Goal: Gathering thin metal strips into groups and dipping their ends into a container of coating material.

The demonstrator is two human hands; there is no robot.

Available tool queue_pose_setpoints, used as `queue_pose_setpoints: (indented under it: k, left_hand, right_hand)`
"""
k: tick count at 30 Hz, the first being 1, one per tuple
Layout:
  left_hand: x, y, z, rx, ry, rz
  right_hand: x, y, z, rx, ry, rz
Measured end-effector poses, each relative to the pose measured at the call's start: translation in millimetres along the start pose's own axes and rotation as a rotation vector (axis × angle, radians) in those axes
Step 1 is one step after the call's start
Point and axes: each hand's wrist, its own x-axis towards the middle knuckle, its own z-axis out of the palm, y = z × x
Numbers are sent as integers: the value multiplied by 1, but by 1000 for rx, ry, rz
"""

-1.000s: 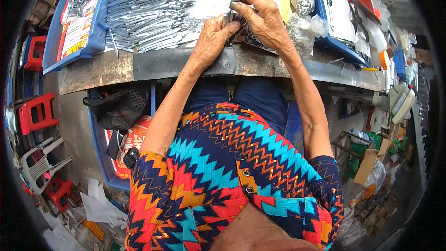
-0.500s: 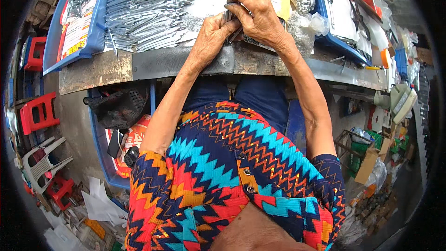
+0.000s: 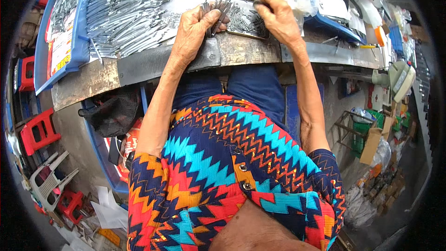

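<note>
My left hand is closed round a bunch of thin dark metal strips, whose ends stick up past the thumb. Just right of it, a shallow rectangular tin holds many small grey metal pins. Over the tin's right side is my right hand, thumb and fingers pinched together at its far right corner. Whatever is between those fingertips is hidden. A broad heap of long, thin silvery metal strips spreads across the table left of my left hand.
The worn table edge crosses in front of me, with a blue tray at left and another blue tray at right. Clear plastic bags lie beside the right tray. Red stools stand on the floor at left.
My hands were together over the bunch and are now apart. The right hand has moved right over the tin, now in plain sight; the left keeps the strips and has shifted slightly left.
</note>
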Motion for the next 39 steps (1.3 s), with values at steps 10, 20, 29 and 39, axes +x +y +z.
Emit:
queue_pose_setpoints:
  k: [10,20,29,39]
  left_hand:
    - [-1,-1,1,7,21,-27]
    - [-2,0,0,15,11,-13]
    - [-2,-1,-1,41,1,-2]
    - [0,-4,-1,12,14,-10]
  right_hand:
    - [-6,6,23,-195,0,-63]
    - [-10,11,5,-316,58,-105]
    - [-9,10,11,-343,14,-109]
    - [-16,-14,15,-140,-52,-158]
